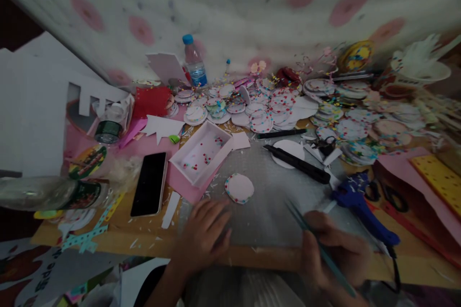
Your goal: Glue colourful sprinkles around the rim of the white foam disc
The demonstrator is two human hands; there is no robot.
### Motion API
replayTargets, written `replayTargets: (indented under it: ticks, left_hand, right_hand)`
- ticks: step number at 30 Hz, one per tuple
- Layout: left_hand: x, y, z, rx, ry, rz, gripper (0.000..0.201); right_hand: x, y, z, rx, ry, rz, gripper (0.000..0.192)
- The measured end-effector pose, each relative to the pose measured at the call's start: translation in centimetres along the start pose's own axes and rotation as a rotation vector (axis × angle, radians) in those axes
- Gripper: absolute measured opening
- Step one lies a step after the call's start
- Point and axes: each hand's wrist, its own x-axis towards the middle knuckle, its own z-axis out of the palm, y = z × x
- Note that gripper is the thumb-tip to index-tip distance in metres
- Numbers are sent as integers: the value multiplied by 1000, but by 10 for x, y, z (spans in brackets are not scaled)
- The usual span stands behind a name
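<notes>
Round disc (239,188), pale pink with a speckled rim, lies just beyond the left hand (203,235). Left hand flat, empty; right hand (333,252) clamped on thin tweezers (317,244).

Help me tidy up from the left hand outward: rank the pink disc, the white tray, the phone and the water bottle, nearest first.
From the left hand:
1. Pink disc, just beyond the fingers, slightly right.
2. Phone, to the left.
3. White tray, further back; close to the phone's distance, hard to separate.
4. Water bottle, far back by the wall.

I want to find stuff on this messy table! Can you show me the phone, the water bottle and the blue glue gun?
phone (149,183), head view, middle of its dark screen.
water bottle (195,63), head view, middle of its clear body.
blue glue gun (355,197), head view, its blue body.
</notes>
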Motion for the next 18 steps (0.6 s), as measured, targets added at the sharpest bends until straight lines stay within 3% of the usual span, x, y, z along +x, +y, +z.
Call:
replayTargets:
  ticks: [5,8,11,18]
  left_hand:
    - [-2,-31,-13,223,368,-273,32]
    - [10,-53,-10,259,363,-326,40]
    - [20,-64,-1,224,261,-269,20]
    - [19,-56,13,202,383,-229,13]
  right_hand:
    - [22,1,-19,-125,129,207,11]
    - [47,10,-17,-165,153,244,16]
    - [74,15,-12,-109,29,249,18]
    - [119,21,17,-73,-216,133,8]
